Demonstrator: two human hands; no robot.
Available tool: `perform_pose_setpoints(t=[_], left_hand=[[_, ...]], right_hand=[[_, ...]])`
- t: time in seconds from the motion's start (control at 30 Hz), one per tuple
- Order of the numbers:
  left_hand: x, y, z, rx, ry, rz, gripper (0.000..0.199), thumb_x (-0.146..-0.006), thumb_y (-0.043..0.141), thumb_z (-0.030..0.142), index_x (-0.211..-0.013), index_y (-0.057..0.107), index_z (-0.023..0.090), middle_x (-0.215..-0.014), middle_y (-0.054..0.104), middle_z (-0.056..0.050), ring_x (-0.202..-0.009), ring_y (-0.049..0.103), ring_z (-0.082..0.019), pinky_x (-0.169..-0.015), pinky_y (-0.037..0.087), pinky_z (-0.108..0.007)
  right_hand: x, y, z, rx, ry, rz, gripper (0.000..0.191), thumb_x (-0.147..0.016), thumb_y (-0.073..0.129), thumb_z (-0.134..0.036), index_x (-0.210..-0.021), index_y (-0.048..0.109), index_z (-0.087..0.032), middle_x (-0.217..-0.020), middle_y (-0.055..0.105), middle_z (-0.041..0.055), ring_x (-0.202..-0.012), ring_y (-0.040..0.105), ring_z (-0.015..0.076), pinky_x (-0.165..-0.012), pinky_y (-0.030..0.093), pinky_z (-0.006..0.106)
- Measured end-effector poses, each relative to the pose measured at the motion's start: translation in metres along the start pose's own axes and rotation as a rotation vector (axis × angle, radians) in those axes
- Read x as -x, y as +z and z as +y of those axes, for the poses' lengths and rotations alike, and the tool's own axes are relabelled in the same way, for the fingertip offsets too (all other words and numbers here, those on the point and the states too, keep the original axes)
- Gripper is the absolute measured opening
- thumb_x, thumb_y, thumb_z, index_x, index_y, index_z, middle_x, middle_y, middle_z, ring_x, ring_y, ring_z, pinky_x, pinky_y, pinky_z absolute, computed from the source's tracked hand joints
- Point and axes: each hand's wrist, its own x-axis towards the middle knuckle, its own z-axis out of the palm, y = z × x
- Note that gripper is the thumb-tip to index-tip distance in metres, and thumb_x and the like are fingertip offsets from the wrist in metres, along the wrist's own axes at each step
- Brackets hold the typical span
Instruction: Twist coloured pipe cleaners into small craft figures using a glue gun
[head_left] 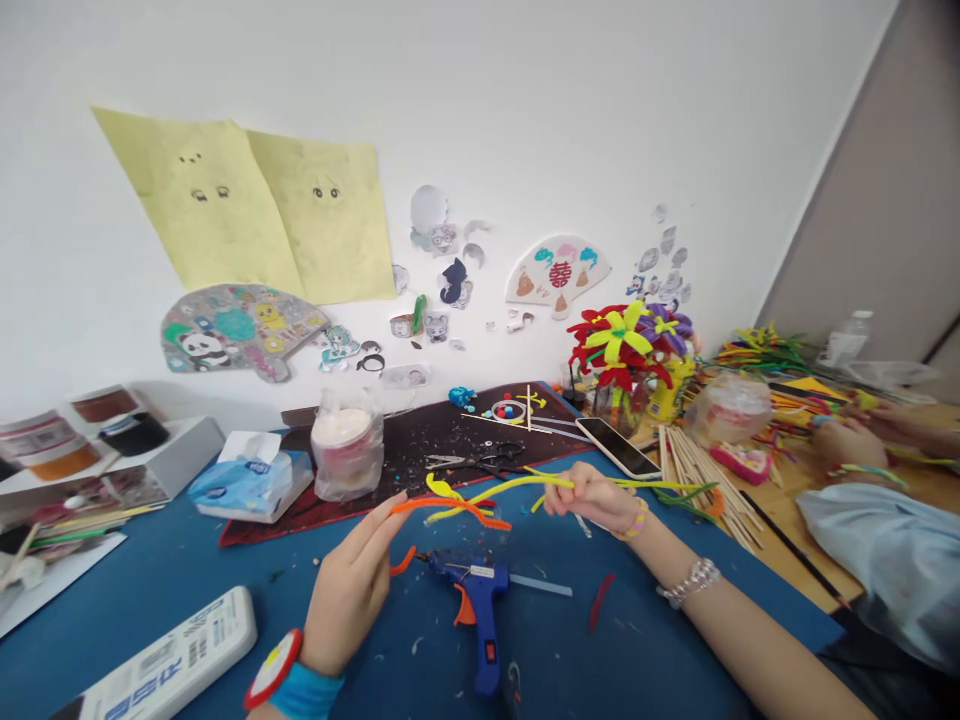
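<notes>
My left hand (349,590) pinches one end of an orange pipe cleaner (450,507) above a blue cutting mat (187,600). My right hand (592,498) grips a long yellow pipe cleaner (502,492), which crosses the orange one and bends into a loop near the crossing. Below and between my hands, a blue and orange hot glue gun (472,590) lies on the mat, apart from both hands. A bracelet circles my right wrist, and a round-faced watch sits on my left.
Black scissors (472,462) and a smartphone (619,447) lie ahead. A tissue pack (251,478) and a bagged jar (347,445) stand at the left. Pipe-cleaner flowers (622,345) and wooden sticks (697,480) are at the right, where a co-worker's hands (847,445) work.
</notes>
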Motion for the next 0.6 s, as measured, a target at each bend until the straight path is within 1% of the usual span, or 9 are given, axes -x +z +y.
perform_pose_setpoints(t=[0.07,0.17,0.23,0.3,0.37,0.53,0.6], left_hand=[[0.0,0.0,0.001,0.005,-0.006,-0.003,0.044,-0.086,0.034,0.004,-0.126,0.043,0.02,-0.135,0.046,-0.009,-0.121,0.048,-0.019,-0.097,0.044,-0.031],[-0.003,-0.002,0.005,-0.004,-0.025,0.027,0.044,-0.086,0.037,0.005,-0.126,0.043,0.021,-0.137,0.045,-0.009,-0.119,0.05,-0.02,-0.093,0.047,-0.03],[-0.005,-0.004,0.009,-0.025,-0.034,0.069,0.044,-0.086,0.039,0.007,-0.127,0.043,0.022,-0.137,0.046,-0.009,-0.117,0.052,-0.02,-0.091,0.048,-0.03],[-0.007,-0.005,0.012,-0.038,-0.042,0.11,0.045,-0.086,0.042,0.009,-0.13,0.041,0.022,-0.136,0.046,-0.01,-0.117,0.052,-0.021,-0.091,0.048,-0.03],[-0.008,-0.006,0.014,-0.04,-0.04,0.117,0.049,-0.086,0.045,0.011,-0.133,0.037,0.022,-0.137,0.045,-0.011,-0.119,0.051,-0.022,-0.092,0.048,-0.031],[-0.006,-0.005,0.018,-0.059,-0.005,0.065,0.059,-0.085,0.05,0.019,-0.14,0.028,0.02,-0.137,0.045,-0.014,-0.12,0.05,-0.025,-0.092,0.048,-0.034],[-0.004,-0.005,0.019,-0.061,0.012,0.029,0.063,-0.084,0.051,0.022,-0.141,0.026,0.019,-0.137,0.044,-0.014,-0.12,0.049,-0.027,-0.092,0.048,-0.035]], right_hand=[[-0.001,0.001,0.0,-0.042,-0.022,0.063,0.009,-0.072,0.07,-0.02,-0.071,0.071,-0.03,-0.07,0.066,-0.0018,-0.065,0.058,0.0138,-0.07,0.045,0.035],[-0.001,0.003,-0.002,-0.118,-0.003,0.179,0.027,-0.068,0.069,-0.014,-0.089,0.069,-0.031,-0.069,0.064,-0.0025,-0.061,0.056,0.0126,-0.069,0.046,0.035],[0.0,0.004,-0.003,-0.141,0.024,0.219,0.037,-0.067,0.067,-0.013,-0.099,0.066,-0.03,-0.065,0.061,-0.0031,-0.059,0.055,0.0129,-0.069,0.046,0.037],[0.001,0.005,-0.003,-0.132,0.052,0.221,0.037,-0.066,0.066,-0.013,-0.1,0.065,-0.028,-0.06,0.058,-0.0038,-0.058,0.055,0.0133,-0.071,0.045,0.038],[0.002,0.005,-0.002,-0.108,0.081,0.201,0.031,-0.066,0.065,-0.014,-0.095,0.065,-0.026,-0.058,0.057,-0.0035,-0.059,0.056,0.014,-0.072,0.045,0.038],[0.001,0.006,0.001,-0.066,0.107,0.115,0.023,-0.069,0.068,-0.02,-0.091,0.066,-0.024,-0.065,0.064,0.0002,-0.063,0.059,0.0164,-0.072,0.044,0.038],[0.0,0.006,0.002,-0.035,0.131,0.104,0.023,-0.071,0.068,-0.024,-0.094,0.065,-0.022,-0.07,0.066,0.0021,-0.064,0.06,0.0167,-0.072,0.044,0.038]])
